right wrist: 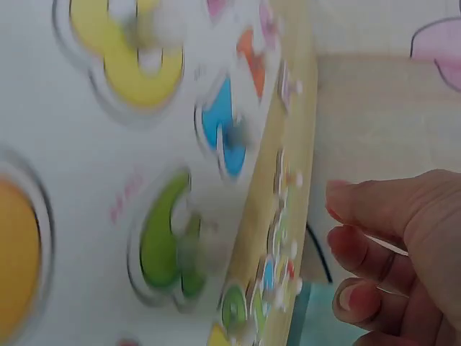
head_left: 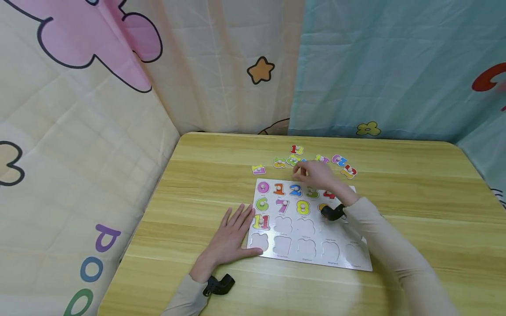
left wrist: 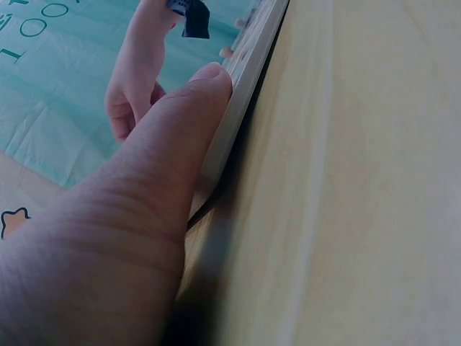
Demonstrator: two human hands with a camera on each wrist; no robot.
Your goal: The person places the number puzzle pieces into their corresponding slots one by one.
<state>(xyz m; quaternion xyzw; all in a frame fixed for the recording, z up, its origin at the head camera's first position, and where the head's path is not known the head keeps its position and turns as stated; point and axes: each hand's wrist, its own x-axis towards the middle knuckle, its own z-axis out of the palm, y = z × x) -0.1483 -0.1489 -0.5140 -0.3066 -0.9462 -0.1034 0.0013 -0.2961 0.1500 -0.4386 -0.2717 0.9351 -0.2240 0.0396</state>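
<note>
So the flat, glossy white puzzle board (head_left: 294, 239) is on the wood-grain table (head_left: 197, 188); upper slots hold chunky knobbed numbers (head_left: 303, 207). Left hand (head_left: 228, 241) rests on its edge, fingers spread. Right hand (head_left: 318, 175) hovers, fingers loosely bent and apart, gripping nothing; its sleeve (head_left: 395, 245) blocks some slots. Loose numbers (head_left: 280, 163) lie beyond, then wrinkly curtains (head_left: 233, 101).

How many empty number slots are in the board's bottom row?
5, left to right on the white board: first slot, beside the left hand; second slot; third slot; fourth slot; fifth slot, faint, at the right end.
</note>
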